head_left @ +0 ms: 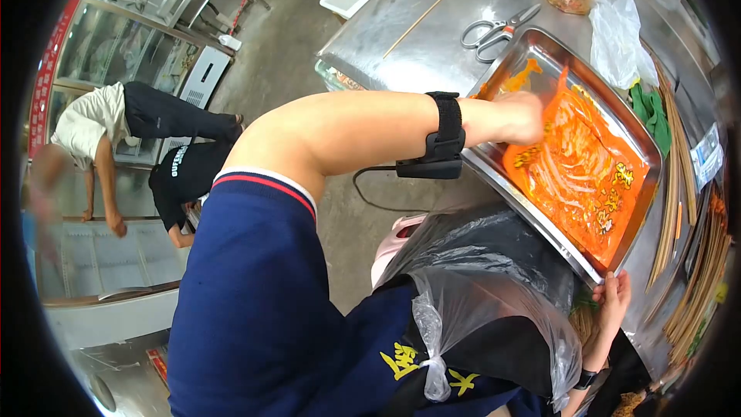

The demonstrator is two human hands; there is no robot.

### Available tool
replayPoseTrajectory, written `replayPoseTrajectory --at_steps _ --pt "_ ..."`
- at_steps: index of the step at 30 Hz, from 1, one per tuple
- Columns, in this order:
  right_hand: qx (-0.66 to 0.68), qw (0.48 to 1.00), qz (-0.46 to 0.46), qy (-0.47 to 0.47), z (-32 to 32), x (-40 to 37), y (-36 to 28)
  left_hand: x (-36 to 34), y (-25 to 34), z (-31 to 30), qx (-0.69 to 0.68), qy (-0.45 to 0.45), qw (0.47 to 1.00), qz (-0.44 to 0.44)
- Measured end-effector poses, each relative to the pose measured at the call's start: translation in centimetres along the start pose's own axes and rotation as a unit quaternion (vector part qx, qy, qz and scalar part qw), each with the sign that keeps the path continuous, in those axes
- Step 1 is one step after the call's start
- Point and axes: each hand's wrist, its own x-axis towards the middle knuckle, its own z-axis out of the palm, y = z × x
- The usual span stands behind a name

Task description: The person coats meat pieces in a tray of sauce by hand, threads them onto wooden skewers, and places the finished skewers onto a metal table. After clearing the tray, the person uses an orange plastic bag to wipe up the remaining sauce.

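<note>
A metal tray (540,220) holds thick orange-red sauce (583,162) with pale streaks and yellowish bits in it. My left hand (525,117) reaches into the tray at its near left part; the fingers are smeared by motion and partly hidden, so whether they hold anything does not show. A black strap with a small box (444,139) sits around my left wrist, a cable hanging from it. At the tray's near right corner, my right hand (612,293) grips the rim with its fingers closed. A dark watch (587,379) is on my right wrist.
Scissors (498,33) and a thin stick (434,10) lie on the steel table (370,54). Beyond the tray are a plastic bag (615,31), green cloth (651,114) and bundled skewers (701,286). Two people (96,120) work at the left by glass-fronted cabinets (108,46).
</note>
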Motion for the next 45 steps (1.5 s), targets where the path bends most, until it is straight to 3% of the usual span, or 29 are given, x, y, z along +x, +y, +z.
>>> replayPoseTrajectory --at_steps 5,8,10,12,14,16,17,19,22,24,26,27,29,30,32,33,34,36,38,40,41,43,45 --pt "0.022 0.999 0.016 -0.016 1.0 -1.1 -1.8 -1.8 9.0 -1.8 0.014 -0.020 0.996 0.083" --pt "0.048 0.999 0.012 -0.021 1.2 -1.1 -1.8 -1.2 10.1 3.8 -0.078 -0.049 0.977 0.190" --pt "0.046 0.999 0.019 -0.014 1.3 -0.9 -1.5 -0.3 8.4 6.7 0.059 -0.112 0.970 0.208" --pt "0.059 0.998 0.019 -0.014 1.7 -1.5 -1.4 -0.1 6.6 7.0 0.055 -0.125 0.957 0.256" --pt "0.083 0.995 0.017 -0.048 1.9 -2.1 -2.0 -0.3 5.6 5.1 0.105 -0.085 0.941 0.310" --pt "0.118 0.992 0.006 -0.045 2.5 -2.7 -1.8 -0.8 3.8 3.6 0.286 -0.016 0.878 0.383" --pt "0.104 0.993 0.002 -0.049 2.4 -2.9 -1.7 -1.0 3.3 3.7 0.291 -0.022 0.870 0.398" --pt "0.120 0.991 -0.002 -0.051 2.6 -3.1 -1.8 -1.5 3.3 3.9 0.329 0.021 0.799 0.503" --pt "0.132 0.990 -0.010 -0.052 2.8 -3.0 -1.6 -0.5 5.1 4.5 0.388 -0.027 0.777 0.495" --pt "0.134 0.990 -0.013 -0.052 2.8 -3.0 -1.7 -0.3 5.7 5.3 0.384 -0.009 0.762 0.522" --pt "0.118 0.991 -0.013 -0.054 2.8 -3.1 -1.8 0.4 5.6 6.3 0.249 -0.010 0.853 0.459" --pt "0.121 0.991 -0.015 -0.052 2.8 -3.2 -1.8 0.4 6.2 6.0 0.252 -0.010 0.850 0.462" --pt "0.115 0.991 -0.015 -0.073 2.7 -3.1 -1.8 0.7 7.1 5.3 0.119 -0.141 0.941 0.282" --pt "0.117 0.990 -0.016 -0.072 2.6 -3.1 -1.8 1.2 7.0 5.0 0.121 -0.141 0.941 0.283" --pt "0.114 0.990 -0.009 -0.084 2.5 -3.4 -2.0 2.3 6.1 4.6 -0.061 -0.139 0.949 0.276" --pt "0.115 0.990 -0.009 -0.084 2.6 -3.4 -1.9 2.8 6.1 4.2 -0.179 -0.190 0.952 0.160" --pt "0.111 0.991 -0.008 -0.081 2.6 -3.4 -2.0 3.1 6.2 4.2 -0.178 -0.190 0.952 0.160" --pt "0.105 0.991 -0.010 -0.078 2.6 -3.4 -2.0 3.8 6.9 4.4 -0.346 -0.112 0.932 0.002" --pt "0.112 0.991 -0.010 -0.074 2.7 -3.4 -2.0 6.8 5.2 5.6 -0.330 -0.060 0.942 -0.012" --pt "0.112 0.991 -0.010 -0.072 2.7 -3.4 -2.1 7.0 5.7 5.4 -0.013 0.079 0.997 -0.008" --pt "0.113 0.991 -0.009 -0.069 2.7 -3.5 -2.1 7.0 5.8 5.7 -0.013 0.078 0.997 -0.006" --pt "0.121 0.990 -0.009 -0.066 2.8 -3.5 -2.2 7.4 6.3 6.5 0.124 0.136 0.982 0.042" --pt "0.125 0.990 -0.003 -0.065 2.8 -3.6 -2.1 7.6 7.1 6.5 0.125 0.144 0.981 0.039"
